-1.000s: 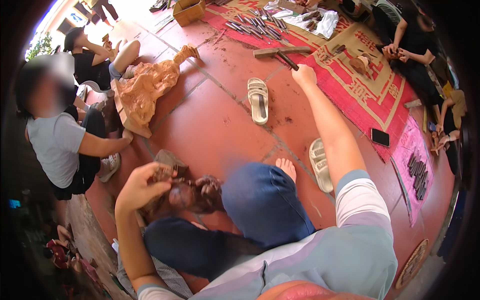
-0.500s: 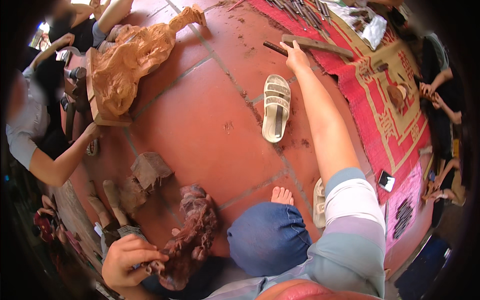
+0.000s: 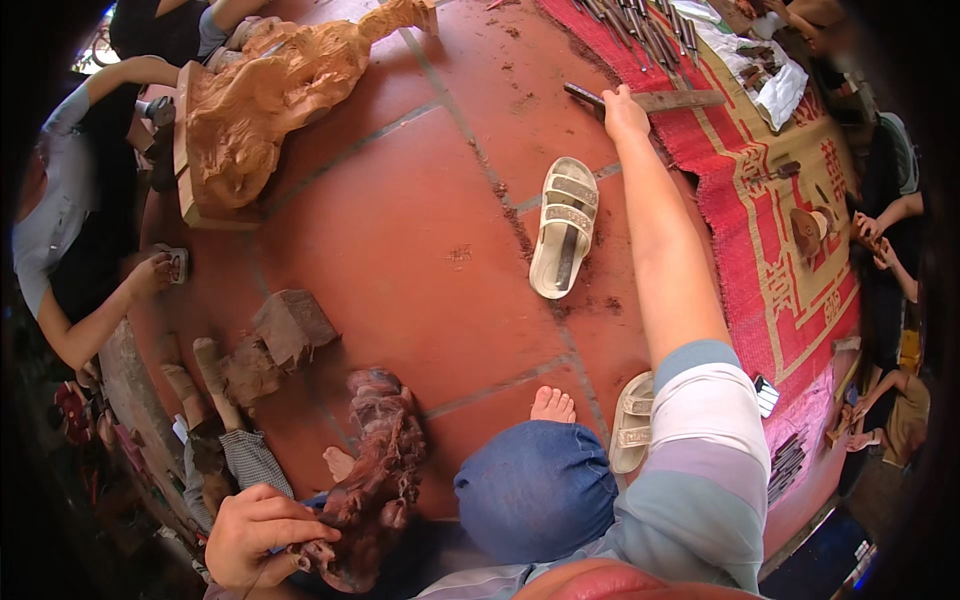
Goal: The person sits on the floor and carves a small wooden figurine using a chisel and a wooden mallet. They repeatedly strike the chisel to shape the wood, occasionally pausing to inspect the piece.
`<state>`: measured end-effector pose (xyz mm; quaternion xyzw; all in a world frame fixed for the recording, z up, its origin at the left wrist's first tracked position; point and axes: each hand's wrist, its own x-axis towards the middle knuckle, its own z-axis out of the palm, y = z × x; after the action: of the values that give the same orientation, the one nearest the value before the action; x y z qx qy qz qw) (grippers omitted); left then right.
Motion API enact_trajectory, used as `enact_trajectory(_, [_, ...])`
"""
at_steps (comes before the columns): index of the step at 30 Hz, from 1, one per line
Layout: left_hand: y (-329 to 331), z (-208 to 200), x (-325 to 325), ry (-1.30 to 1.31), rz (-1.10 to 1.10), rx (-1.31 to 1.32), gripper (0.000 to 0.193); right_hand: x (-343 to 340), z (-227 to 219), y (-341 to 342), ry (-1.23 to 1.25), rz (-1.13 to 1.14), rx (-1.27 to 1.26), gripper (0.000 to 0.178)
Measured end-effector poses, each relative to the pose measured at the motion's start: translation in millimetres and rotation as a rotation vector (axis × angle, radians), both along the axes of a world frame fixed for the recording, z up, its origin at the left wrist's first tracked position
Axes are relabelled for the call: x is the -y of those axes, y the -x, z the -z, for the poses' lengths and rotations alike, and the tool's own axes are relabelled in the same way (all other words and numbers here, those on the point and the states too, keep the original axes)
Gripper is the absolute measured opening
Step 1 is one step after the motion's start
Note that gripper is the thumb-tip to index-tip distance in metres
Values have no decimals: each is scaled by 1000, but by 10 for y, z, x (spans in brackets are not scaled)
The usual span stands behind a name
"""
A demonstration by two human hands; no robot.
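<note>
A dark reddish-brown wood carving [image 3: 375, 450] with knobbly, twisted relief leans near my bent knee at the lower left. My left hand [image 3: 262, 535] grips its lower end, fingers curled over it. My right arm is stretched far forward. At the mat's edge, my right hand [image 3: 626, 115] has its fingers closed around a flat brown wooden bar [image 3: 685, 100]. A thin dark rod [image 3: 583, 95] sticks out on the hand's left side; whether my fingers hold it too is hidden.
A large orange-brown carved statue [image 3: 270, 110] lies at the far left beside a person. A wood block [image 3: 295, 325] sits on the tiles. Two beige sandals, one being this sandal [image 3: 565, 228], lie on the floor. Several chisels [image 3: 640, 35] rest on the red mat [image 3: 720, 210]; other people sit around.
My right hand has closed on the bar, whose tilt has levelled out. My left hand still holds the carving. The person at left has moved a hand from the statue's base down toward the floor.
</note>
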<state>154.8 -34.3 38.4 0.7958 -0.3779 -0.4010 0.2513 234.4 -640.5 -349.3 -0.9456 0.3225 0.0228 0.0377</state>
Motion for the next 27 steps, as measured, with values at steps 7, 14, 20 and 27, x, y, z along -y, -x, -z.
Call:
enact_trajectory(7, [64,-80,-246,3,126,-81,33,-1064,-867,-341,-120,-439,302,19])
enact_trajectory(14, [62,1,-528,113,205,73,35,-2467,-2240,-911,-444,-609,729,40])
enact_trajectory(20, [151,29,-794,189,161,169,39,-3690,-1642,-1173,-1068,-584,659,48])
enact_trajectory(27, [170,72,-1028,220,231,160,37,-4612,-972,-764,-1018,-301,317,61])
